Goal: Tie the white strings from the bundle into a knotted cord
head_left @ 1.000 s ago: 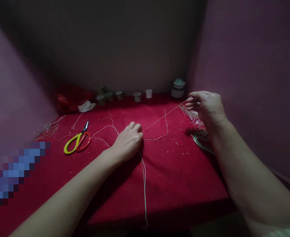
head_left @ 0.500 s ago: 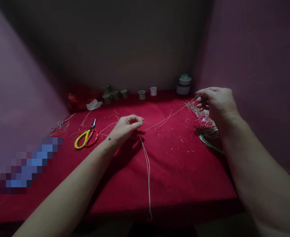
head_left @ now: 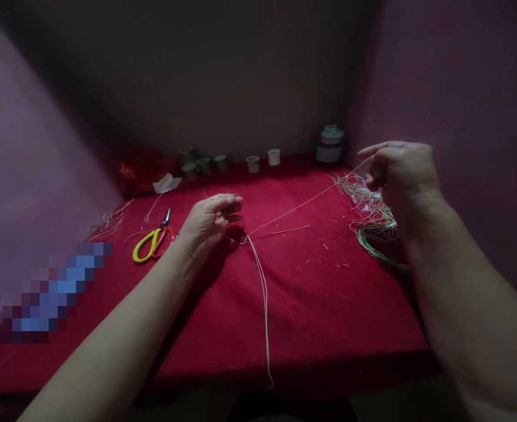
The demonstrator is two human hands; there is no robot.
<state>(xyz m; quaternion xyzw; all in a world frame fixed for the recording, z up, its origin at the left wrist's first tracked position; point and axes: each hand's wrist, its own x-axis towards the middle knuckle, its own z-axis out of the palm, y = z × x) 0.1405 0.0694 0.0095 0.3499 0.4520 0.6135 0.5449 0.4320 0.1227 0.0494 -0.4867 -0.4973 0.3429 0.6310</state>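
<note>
My right hand (head_left: 401, 170), raised at the right, pinches a thin pale cord (head_left: 302, 205) between thumb and forefinger. The cord runs taut down to a small knot (head_left: 247, 237) just above the red cloth. From the knot, doubled cord strands (head_left: 265, 293) hang toward the table's front edge. My left hand (head_left: 217, 217) is left of the knot, its fingers curled closed. A cord passes from the knot to beneath this hand; the fingertips are partly hidden. Scissors (head_left: 146, 246) with yellow and red handles lie beside my left wrist, which partly covers the red handle.
A tangled bundle of cords (head_left: 379, 228) lies under my right forearm. Along the back stand several small spools (head_left: 252, 164) and a lidded jar (head_left: 329, 144). Crumpled tissue (head_left: 167, 183) and a red plastic bag (head_left: 138, 176) are back left. Short cord scraps (head_left: 325, 246) dot the red cloth (head_left: 329, 310).
My right hand has moved right and slightly up, pulling the cord taut. My left hand has shifted left and turned, its fingers now more curled, covering more of the scissors.
</note>
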